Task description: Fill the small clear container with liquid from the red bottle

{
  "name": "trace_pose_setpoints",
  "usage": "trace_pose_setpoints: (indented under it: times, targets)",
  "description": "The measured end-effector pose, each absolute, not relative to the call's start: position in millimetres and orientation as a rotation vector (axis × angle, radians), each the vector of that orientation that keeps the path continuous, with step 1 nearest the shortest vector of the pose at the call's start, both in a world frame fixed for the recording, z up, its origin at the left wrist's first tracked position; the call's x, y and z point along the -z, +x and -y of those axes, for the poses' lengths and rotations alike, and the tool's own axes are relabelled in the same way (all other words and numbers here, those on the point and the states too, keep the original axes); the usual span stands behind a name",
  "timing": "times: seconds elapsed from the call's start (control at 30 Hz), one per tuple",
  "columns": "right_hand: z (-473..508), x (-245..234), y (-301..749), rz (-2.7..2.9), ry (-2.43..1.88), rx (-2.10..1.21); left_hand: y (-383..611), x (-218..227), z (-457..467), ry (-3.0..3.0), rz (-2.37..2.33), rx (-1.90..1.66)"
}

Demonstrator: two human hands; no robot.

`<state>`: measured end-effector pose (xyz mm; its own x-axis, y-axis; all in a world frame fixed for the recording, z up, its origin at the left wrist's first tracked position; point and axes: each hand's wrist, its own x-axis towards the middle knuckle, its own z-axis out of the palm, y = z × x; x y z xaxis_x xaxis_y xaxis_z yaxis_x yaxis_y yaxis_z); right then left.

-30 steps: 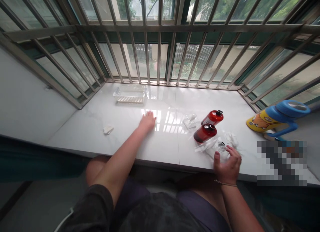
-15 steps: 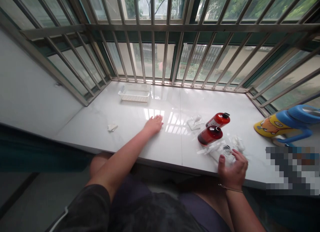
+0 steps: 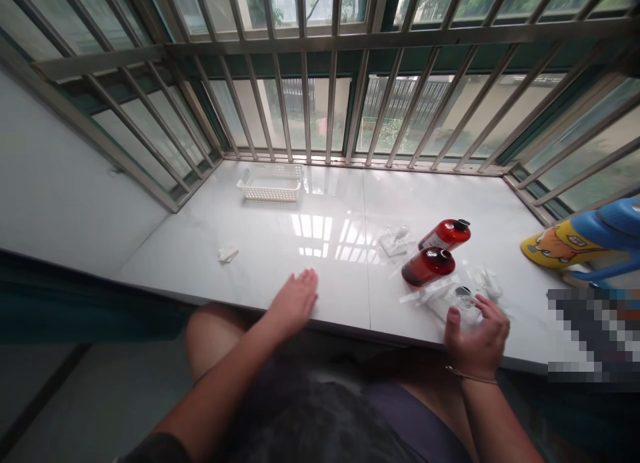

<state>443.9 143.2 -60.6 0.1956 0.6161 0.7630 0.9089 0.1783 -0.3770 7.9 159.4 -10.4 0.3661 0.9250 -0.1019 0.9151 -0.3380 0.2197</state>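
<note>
One white stone sill (image 3: 280, 250) runs under the barred window, and everything lies on it. The biggest thing is one blue-and-yellow container (image 3: 575, 240), on its side at the far right. One white slotted basket (image 3: 273, 183) stands at the back left near the bars, well apart from both hands. Two red-brown bottles lie on their sides right of centre, just beside each other — the farther bottle (image 3: 445, 233) and the nearer bottle (image 3: 427, 266).

The right hand (image 3: 477, 336) sits at the sill's near edge, in front of the nearer bottle. Its thumb and fingers are curled around one small clear bottle (image 3: 463, 298), which rests on the sill amid clear wrapping (image 3: 423, 293). The left hand (image 3: 295, 300) lies palm down on the near edge left of centre, its fingers slack and a little spread, holding nothing.

One clear plastic piece (image 3: 395, 240) lies left of the red-brown pair, and one white scrap (image 3: 227, 254) lies far left. Crumpled white bits (image 3: 487, 282) lie just beyond the right fingertips — too small to count.
</note>
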Motion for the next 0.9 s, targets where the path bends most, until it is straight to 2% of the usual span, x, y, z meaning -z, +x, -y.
trace_pose_setpoints:
  times: [0.07,0.17,0.37,0.5,0.63,0.8,0.9]
  targets:
    - [-143,60,444,1.513,-1.531,0.391,35,19,-121,2.527,-1.372,-0.202]
    - [-143,59,444,1.518,-1.536,0.385,35,21,-109,2.546,-1.374,-0.241]
    - [-144,60,445,1.525,-1.529,0.356,-76,10,-182,2.196,-2.185,-0.077]
    - [-143,60,445,1.517,-1.543,0.357,-107,14,-195,2.095,-2.293,-0.088]
    - [-142,60,444,1.521,-1.547,0.372,-41,26,-167,2.161,-2.195,-0.155]
    - [-142,58,443,1.519,-1.541,0.380,93,38,-103,2.602,-1.386,-0.328]
    - [-142,57,443,1.535,-1.540,0.378,129,39,-83,2.606,-1.378,-0.385]
